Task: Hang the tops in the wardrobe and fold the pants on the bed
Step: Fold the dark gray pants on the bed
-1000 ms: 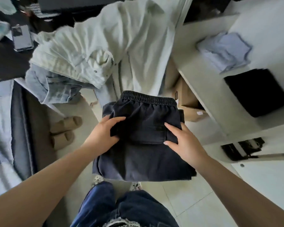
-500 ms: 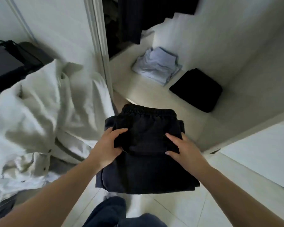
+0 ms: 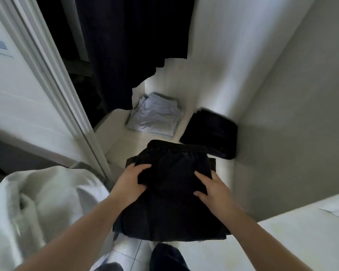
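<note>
Head view, left to right. Far left of the left-hand fingers: white garment (image 3: pixel 43 208), bunched low at the frame edge, with a white sliding door frame (image 3: pixel 53 85) slanting above it. Left hand (image 3: pixel 132 182), fingers curled over the left edge of the folded dark pants (image 3: pixel 170 192), thumb tucked under the fabric, gripping. Pants held flat between both hands, elastic waistband on the far side, away from the body, hovering at the front edge of the wardrobe shelf (image 3: pixel 125 145); cannot tell whether the fabric touches the shelf. Beyond the left fingertips, up and slightly right: folded light blue garment (image 3: pixel 155 116) lying on the shelf, and above it dark hanging clothes (image 3: pixel 125 45) draping down inside the wardrobe. Right hand (image 3: pixel 211 188), fingers spread fairly straight on top of the pants with the thumb pressing at the near side, holding the right edge. Just beyond the right fingertips, up and to the right: folded black garment (image 3: pixel 211 133) on the shelf against the white side wall (image 3: pixel 282 94), near the waistband of the held pants. Below both wrists: pale tiled floor (image 3: pixel 129 253) and a dark blue trouser leg (image 3: pixel 166 259).
</note>
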Motion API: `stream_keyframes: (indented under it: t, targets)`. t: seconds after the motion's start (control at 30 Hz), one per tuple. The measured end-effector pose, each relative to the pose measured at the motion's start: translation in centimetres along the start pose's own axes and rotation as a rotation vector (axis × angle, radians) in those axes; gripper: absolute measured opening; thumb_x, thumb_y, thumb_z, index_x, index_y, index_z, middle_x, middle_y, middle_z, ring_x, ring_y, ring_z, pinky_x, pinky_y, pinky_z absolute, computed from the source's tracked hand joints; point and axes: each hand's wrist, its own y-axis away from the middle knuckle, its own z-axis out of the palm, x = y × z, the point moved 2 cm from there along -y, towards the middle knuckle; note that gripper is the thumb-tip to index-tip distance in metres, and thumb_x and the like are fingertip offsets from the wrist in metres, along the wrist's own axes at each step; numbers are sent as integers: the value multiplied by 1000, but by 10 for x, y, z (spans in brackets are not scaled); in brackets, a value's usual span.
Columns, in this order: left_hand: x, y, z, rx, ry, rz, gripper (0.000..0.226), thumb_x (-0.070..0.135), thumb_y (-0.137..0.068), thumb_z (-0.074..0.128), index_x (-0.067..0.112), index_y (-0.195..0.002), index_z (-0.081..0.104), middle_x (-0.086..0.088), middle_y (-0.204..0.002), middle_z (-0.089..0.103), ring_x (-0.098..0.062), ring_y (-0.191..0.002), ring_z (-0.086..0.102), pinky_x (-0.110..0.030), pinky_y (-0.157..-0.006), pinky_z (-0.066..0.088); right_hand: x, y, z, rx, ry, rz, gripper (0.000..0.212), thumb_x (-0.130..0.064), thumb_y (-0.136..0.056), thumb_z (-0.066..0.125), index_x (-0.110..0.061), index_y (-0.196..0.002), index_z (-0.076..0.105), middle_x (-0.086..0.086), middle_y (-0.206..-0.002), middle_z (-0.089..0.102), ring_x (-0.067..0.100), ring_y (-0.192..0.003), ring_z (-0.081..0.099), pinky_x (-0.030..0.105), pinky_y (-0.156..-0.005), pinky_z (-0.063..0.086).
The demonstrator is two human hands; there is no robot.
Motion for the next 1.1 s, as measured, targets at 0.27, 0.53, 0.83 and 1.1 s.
stream_keyframes:
  t: [0.27, 0.53, 0.83, 1.1]
  targets:
    - [-2, -121, -23, 21, -72, -9, 62, 2, -80, 65, 24, -136, 50, -5, -135, 48, -21, -125, 47, -22, -100, 35, 8, -117, -10, 62, -84, -32, 63, -27, -88, 65, -29, -144, 36, -1, -147, 35, 15, -127, 45, 20, -101, 37]
    - [-11, -262, -49, 125, -151, 66, 64, -6, -77, 65, 22, -134, 53, -6, -139, 44, -21, -132, 40, -20, -103, 30, 16, -263, -16, 109, -175, -53, 60, -24, -89, 65, -27, -143, 39, 1, -145, 36, 17, -126, 47, 21, -104, 35]
    - [-22, -400, -79, 198, -207, 268, 64, -18, -74, 62, 10, -131, 55, 6, -126, 47, -11, -123, 45, -3, -101, 27, 19, -400, -2, 247, -251, -69, 61, -28, -89, 63, -27, -144, 37, -1, -145, 33, 20, -126, 47, 26, -104, 37]
    - [-94, -475, -53, 84, -403, -9, 77, -7, -81, 62, 11, -148, 30, -18, -149, 32, -30, -139, 30, -34, -113, 27, 45, -468, 80, 120, -270, 58, 68, -28, -91, 61, -20, -149, 26, -3, -157, 8, 18, -143, 21, 25, -113, 24]
